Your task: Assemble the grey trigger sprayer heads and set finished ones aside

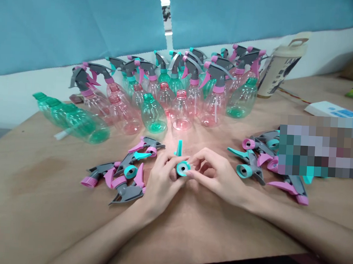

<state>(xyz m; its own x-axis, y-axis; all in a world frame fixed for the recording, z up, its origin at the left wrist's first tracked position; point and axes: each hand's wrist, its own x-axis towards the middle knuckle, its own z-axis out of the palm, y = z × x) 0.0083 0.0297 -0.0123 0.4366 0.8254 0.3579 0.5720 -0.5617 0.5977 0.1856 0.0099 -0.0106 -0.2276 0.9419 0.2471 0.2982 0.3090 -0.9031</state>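
Note:
Near the middle of the table, my left hand is closed round a teal-collared spray head, whose round opening faces me and whose teal trigger points away. The fingertips of my right hand are pinched at the right edge of the same collar. A white disc with a dark centre shows inside the collar. Loose grey spray heads with pink or teal parts lie left of my left hand. More such spray heads lie right of my right hand.
Clear pink bottles and green bottles stand behind my hands, many with spray heads on. Several green bottles stretch along the left. A beige tumbler and a white box are at the right back. A blurred patch covers the right side.

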